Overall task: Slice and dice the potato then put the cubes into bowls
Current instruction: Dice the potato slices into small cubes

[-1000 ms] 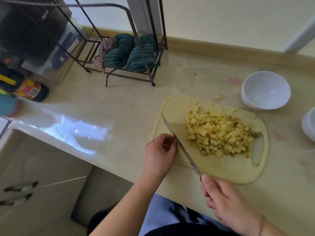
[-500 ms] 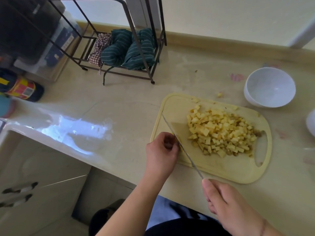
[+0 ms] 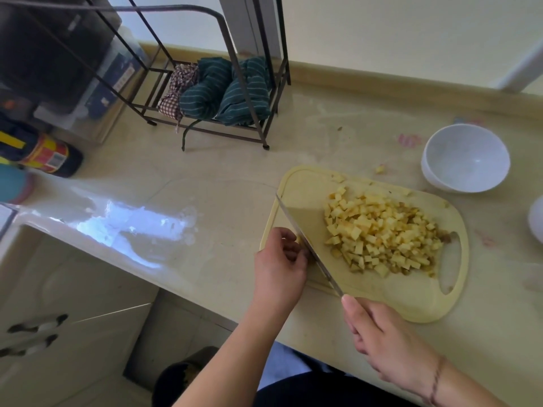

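Potato cubes (image 3: 382,236) lie heaped on the cutting board (image 3: 411,306), your right hand (image 3: 385,342) grasps the knife (image 3: 308,245), and your left hand (image 3: 279,265) has curled fingers beside the blade, grasping something I cannot tell.

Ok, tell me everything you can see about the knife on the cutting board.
The knife has a long, thin, grey metal-looking blade, its tip pointing away from the person. It runs diagonally over the left part of the pale yellow cutting board, left of the potato cubes. The right hand grips the handle, which is hidden inside it. The left hand has curled fingers against the blade's left side, perhaps over a last scrap of potato.
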Available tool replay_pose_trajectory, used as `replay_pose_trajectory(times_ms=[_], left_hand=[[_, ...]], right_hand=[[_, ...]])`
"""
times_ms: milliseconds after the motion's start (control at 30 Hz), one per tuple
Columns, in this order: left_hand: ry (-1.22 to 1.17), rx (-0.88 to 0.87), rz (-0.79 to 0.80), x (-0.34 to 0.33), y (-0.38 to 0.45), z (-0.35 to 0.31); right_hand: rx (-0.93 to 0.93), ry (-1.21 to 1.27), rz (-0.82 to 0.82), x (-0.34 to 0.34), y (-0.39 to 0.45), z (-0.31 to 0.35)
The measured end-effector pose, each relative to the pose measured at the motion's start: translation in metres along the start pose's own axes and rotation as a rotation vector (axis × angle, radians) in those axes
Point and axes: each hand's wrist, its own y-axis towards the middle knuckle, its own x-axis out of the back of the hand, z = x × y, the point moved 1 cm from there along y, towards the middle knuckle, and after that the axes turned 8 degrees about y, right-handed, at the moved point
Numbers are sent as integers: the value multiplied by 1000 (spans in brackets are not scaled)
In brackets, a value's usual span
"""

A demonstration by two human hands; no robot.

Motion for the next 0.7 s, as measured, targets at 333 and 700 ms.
replay_pose_trajectory(times_ms=[333, 700], left_hand=[[460, -917, 168, 59, 13, -62], [1241, -605, 937, 20, 57, -114]], right_hand=[[35, -12, -39, -3, -1, -7], [71, -66, -105, -4, -3, -8]])
